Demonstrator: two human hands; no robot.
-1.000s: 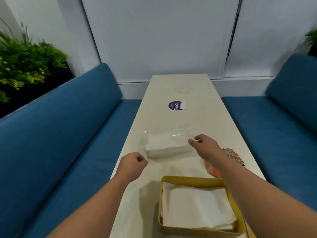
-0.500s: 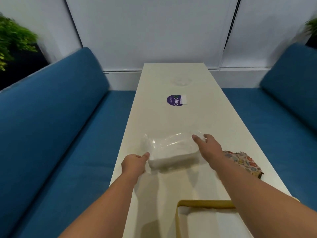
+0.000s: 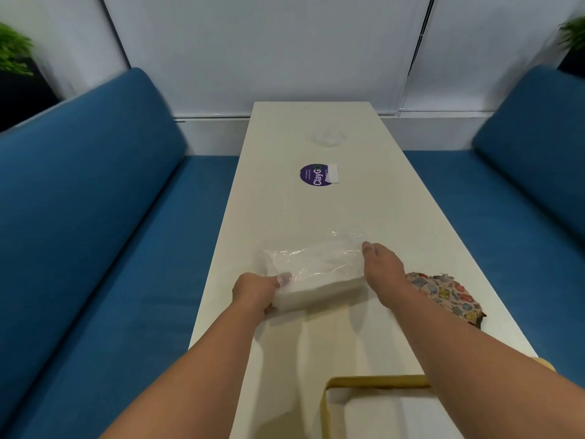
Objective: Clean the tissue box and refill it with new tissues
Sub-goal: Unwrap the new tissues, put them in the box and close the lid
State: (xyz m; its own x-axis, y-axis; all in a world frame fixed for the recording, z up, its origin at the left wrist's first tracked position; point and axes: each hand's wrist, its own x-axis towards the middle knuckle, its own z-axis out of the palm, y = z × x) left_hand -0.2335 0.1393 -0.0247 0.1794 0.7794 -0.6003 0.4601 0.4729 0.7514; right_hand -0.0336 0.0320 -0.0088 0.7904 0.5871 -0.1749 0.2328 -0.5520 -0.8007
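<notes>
Plastic-wrapped tissue pack (image 3: 316, 274), left hand (image 3: 254, 291), right hand (image 3: 384, 270) gripping ends

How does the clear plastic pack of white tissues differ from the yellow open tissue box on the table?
The clear plastic pack of white tissues is wrapped, and gripped by the left hand and right hand; the yellow open tissue box is unwrapped and untouched. The pack lies farther away, the box nearest the camera, partly cropped. Both rest on the white table.

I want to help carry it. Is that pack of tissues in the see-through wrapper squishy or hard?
Probably squishy: the tissue pack is soft white paper in crinkled clear film. Likely light, since the left hand grips just one end. The shiny film may feel slippery, so use both hands.
</notes>
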